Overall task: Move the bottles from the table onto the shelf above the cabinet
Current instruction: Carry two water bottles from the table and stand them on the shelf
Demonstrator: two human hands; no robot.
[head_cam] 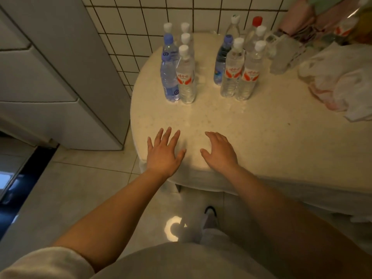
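Several plastic water bottles stand upright on a round cream table (pixel 251 137) against a tiled wall. A left cluster holds a blue-tinted bottle (pixel 169 71) and a clear bottle with a red label (pixel 186 77), with more behind. A right cluster holds two red-labelled clear bottles (pixel 232 71) (pixel 249 75), a dark blue-capped bottle (pixel 221 59) and a red-capped bottle (pixel 256 23) at the back. My left hand (pixel 164 154) and my right hand (pixel 220 152) lie flat, fingers spread, on the table's near edge, well short of the bottles and holding nothing.
A grey cabinet (pixel 60 77) stands to the left of the table. Crumpled plastic bags (pixel 342 83) and a clear bag (pixel 285 53) lie on the table's right side. Another person's arm (pixel 298 23) shows at the top right. Tiled floor lies below.
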